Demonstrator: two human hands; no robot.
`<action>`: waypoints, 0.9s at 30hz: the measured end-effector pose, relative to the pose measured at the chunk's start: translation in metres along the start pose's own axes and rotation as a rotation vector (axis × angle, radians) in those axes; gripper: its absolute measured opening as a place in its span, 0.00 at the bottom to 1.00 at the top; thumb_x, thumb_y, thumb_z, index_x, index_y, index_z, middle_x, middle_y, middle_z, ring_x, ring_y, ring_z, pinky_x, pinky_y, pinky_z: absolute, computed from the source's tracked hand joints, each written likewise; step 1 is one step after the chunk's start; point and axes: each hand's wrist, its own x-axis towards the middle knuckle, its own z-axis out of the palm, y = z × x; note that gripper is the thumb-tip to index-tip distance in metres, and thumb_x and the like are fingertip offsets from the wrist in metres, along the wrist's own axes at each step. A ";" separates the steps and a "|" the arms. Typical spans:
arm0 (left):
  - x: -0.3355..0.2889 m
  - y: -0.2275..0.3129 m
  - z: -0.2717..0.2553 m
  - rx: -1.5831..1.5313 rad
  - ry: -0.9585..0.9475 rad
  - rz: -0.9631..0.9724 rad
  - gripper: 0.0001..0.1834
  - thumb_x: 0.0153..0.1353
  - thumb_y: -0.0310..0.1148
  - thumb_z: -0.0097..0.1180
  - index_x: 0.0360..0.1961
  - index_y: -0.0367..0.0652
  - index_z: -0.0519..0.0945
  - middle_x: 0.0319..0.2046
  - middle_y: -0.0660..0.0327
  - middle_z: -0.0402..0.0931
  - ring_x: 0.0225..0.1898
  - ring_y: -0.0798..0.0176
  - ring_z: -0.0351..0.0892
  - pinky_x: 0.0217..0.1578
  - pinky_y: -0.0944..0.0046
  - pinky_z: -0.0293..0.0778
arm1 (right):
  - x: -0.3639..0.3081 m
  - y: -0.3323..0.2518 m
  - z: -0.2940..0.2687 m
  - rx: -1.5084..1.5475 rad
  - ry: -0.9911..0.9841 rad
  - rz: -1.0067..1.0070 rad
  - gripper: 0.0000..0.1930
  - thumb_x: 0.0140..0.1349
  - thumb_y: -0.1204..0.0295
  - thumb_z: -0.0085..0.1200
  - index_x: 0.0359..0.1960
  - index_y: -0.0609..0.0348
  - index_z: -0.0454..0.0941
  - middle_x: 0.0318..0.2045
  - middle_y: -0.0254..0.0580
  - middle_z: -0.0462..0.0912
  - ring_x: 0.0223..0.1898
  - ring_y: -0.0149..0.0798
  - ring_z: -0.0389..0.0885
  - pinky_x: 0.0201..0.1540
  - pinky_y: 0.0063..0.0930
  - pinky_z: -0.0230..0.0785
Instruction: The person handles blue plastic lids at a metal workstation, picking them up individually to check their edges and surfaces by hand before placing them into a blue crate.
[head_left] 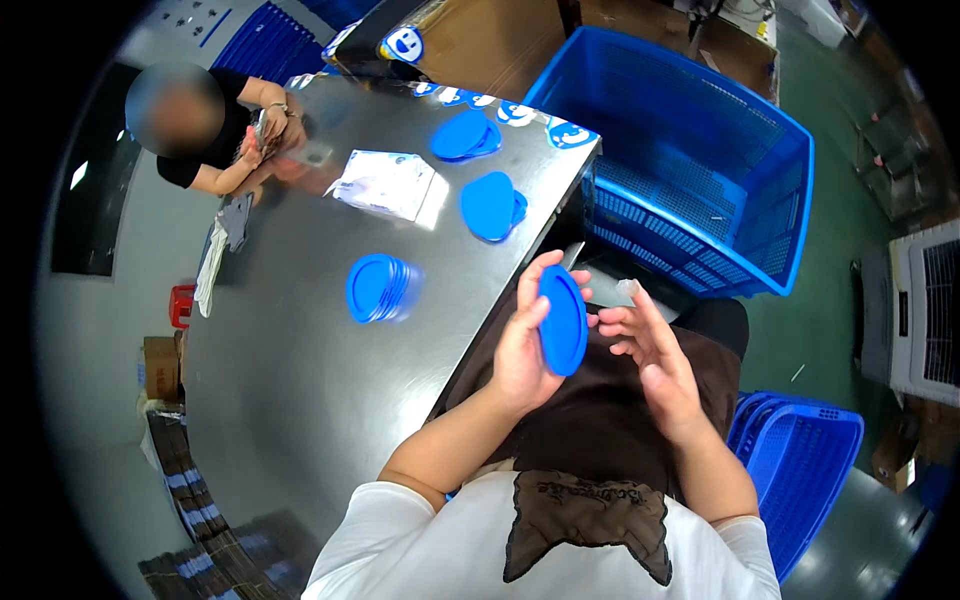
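Over my lap, just off the table's edge, my left hand (532,335) grips a blue round lid (564,322) by its rim, tilted nearly on edge. To the right of it my right hand (655,362) is open, its fingers apart and slightly bent. A small whitish, translucent bit (628,288) covers or clings to one of its fingertips; which, I cannot tell. On the metal table (290,400), a stack of blue lids (377,288) stands left of my hands. More blue lids (488,207) lie overlapped near the right edge, with another group (465,136) farther back.
A white box (385,184) sits mid-table. A large blue crate (700,180) stands beyond the table's right edge, and nested blue baskets (800,470) are at my right. Across the table, a person (215,130) in a dark top has both hands together over the far left edge.
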 end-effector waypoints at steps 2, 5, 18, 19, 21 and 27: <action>-0.001 -0.007 0.000 0.095 0.043 0.099 0.34 0.63 0.42 0.53 0.67 0.49 0.55 0.56 0.55 0.63 0.57 0.59 0.66 0.59 0.56 0.65 | 0.003 0.007 0.016 -0.119 0.087 -0.108 0.48 0.55 0.65 0.64 0.73 0.60 0.45 0.56 0.46 0.70 0.57 0.38 0.69 0.58 0.31 0.60; -0.008 -0.020 -0.007 0.484 0.053 0.246 0.35 0.62 0.37 0.56 0.66 0.46 0.53 0.54 0.57 0.59 0.56 0.61 0.64 0.60 0.56 0.63 | 0.009 0.018 0.031 -0.581 0.220 -0.373 0.44 0.51 0.77 0.67 0.69 0.64 0.55 0.44 0.48 0.79 0.44 0.40 0.79 0.48 0.33 0.71; -0.034 0.062 -0.062 0.724 -0.593 -0.477 0.27 0.59 0.31 0.65 0.57 0.41 0.67 0.59 0.54 0.66 0.56 0.63 0.70 0.57 0.62 0.67 | 0.021 0.024 0.041 -0.768 -0.267 -0.765 0.29 0.48 0.84 0.64 0.54 0.57 0.72 0.35 0.39 0.83 0.33 0.44 0.82 0.33 0.34 0.75; -0.036 0.070 -0.060 0.859 -0.597 -0.429 0.33 0.59 0.34 0.65 0.62 0.41 0.64 0.55 0.57 0.68 0.56 0.64 0.69 0.57 0.61 0.66 | 0.022 0.027 0.038 -0.775 -0.268 -0.769 0.34 0.48 0.82 0.66 0.59 0.57 0.68 0.37 0.42 0.83 0.35 0.45 0.82 0.37 0.36 0.75; -0.043 0.082 -0.073 1.048 -0.411 -0.051 0.39 0.54 0.38 0.69 0.63 0.41 0.63 0.56 0.56 0.68 0.59 0.59 0.67 0.59 0.57 0.65 | 0.024 0.021 0.033 -0.788 -0.129 -0.730 0.37 0.48 0.79 0.67 0.61 0.58 0.65 0.38 0.44 0.83 0.37 0.45 0.82 0.41 0.37 0.74; -0.036 0.158 -0.140 1.691 0.559 0.411 0.50 0.43 0.38 0.75 0.66 0.43 0.60 0.60 0.50 0.65 0.62 0.48 0.66 0.61 0.51 0.64 | 0.021 0.018 0.009 -0.809 0.167 -0.431 0.26 0.52 0.84 0.58 0.56 0.64 0.71 0.31 0.45 0.82 0.35 0.39 0.82 0.46 0.31 0.70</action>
